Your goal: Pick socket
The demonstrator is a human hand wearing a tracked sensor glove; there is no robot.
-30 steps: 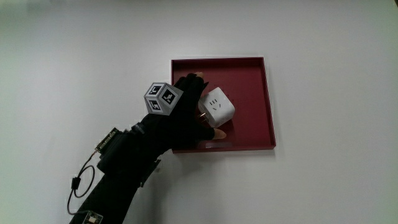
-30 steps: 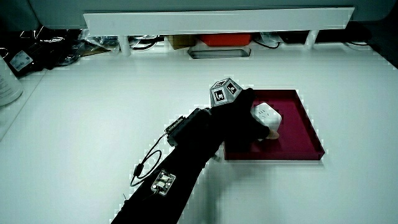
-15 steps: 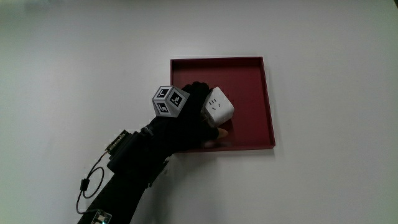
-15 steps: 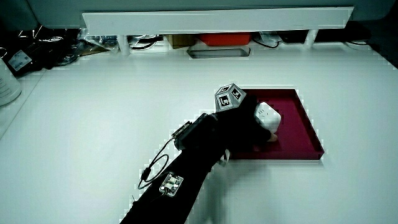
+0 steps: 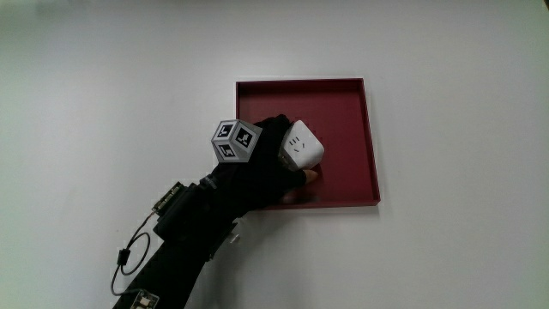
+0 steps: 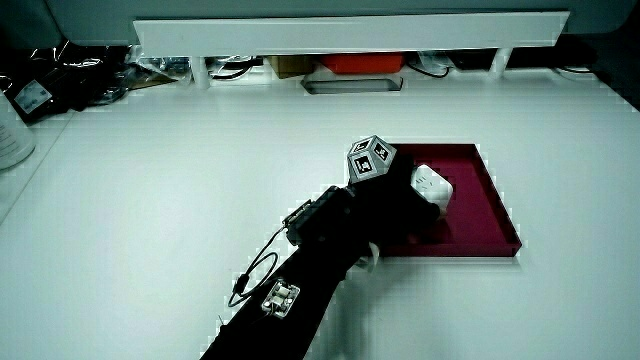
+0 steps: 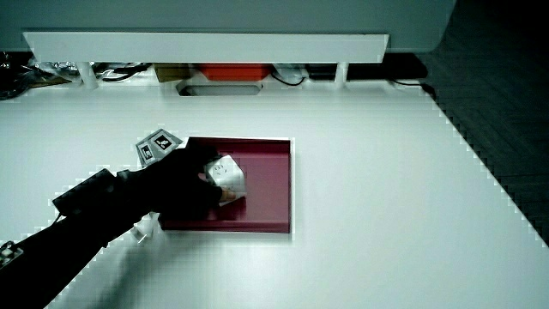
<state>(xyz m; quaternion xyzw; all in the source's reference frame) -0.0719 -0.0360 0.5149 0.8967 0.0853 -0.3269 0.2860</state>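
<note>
The hand (image 5: 262,167) lies over the near corner of a dark red tray (image 5: 347,103), its forearm (image 5: 184,240) running off toward about seven o'clock in the main view. A small patterned cube (image 5: 235,140) sits on the back of the glove. The fingers (image 5: 276,130) are wrapped around the white socket (image 5: 299,148), with a bare fingertip showing under its near edge, so they are clamped on it.

The socket is a blocky, nearly cubic piece with no clear long axis. Its face with the pin holes points upward and tips toward about four o'clock in the main view, so it sits tilted rather than flat. It is inside the tray, in the part closest to the hand; whether it touches the tray floor cannot be told.

The tray is shallow, square and low-walled, and holds nothing but the socket.

It rests on a plain white table (image 5: 103,77). In both side views a low white partition (image 6: 350,32) closes the table's edge farthest from the person, with cables and an orange-red object (image 7: 230,72) under it.
</note>
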